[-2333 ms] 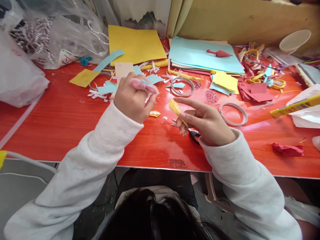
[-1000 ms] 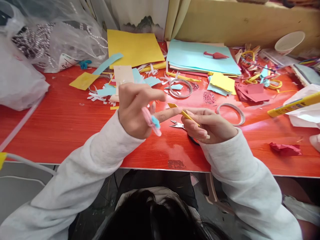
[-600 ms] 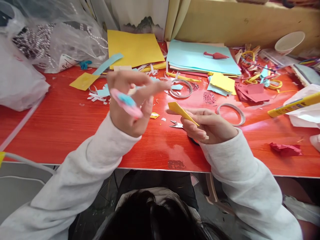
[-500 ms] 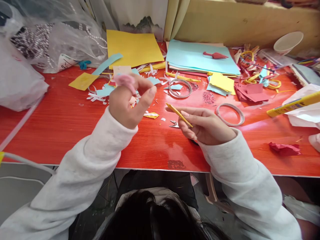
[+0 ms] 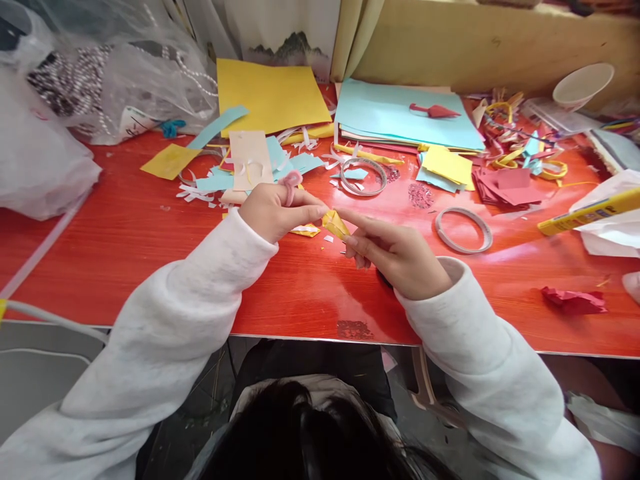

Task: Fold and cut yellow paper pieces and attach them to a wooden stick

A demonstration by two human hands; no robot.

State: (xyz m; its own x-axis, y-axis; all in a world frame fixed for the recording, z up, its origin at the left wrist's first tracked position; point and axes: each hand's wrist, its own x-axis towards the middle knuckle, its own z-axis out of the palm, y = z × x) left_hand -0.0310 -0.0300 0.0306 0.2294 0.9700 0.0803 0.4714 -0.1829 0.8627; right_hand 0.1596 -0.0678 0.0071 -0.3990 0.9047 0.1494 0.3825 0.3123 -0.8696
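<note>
Now the left hand (image 5: 273,212) is pinching one end of the yellow paper (image 5: 335,225) while the right hand (image 5: 407,259) is gripping the other, steadying it between them.

This looks like an indoor craft corner, though whether in a home or a small workroom cannot be told. A red table (image 5: 100,253) spans the frame, bearing a yellow sheet (image 5: 273,97) at upper centre, a light blue sheet (image 5: 380,107) right of it, and cut paper scraps (image 5: 215,180) left of centre. Bead strings (image 5: 75,80) fill clear plastic at upper left; a pale yellow curtain (image 5: 357,33) hangs at top centre
</note>
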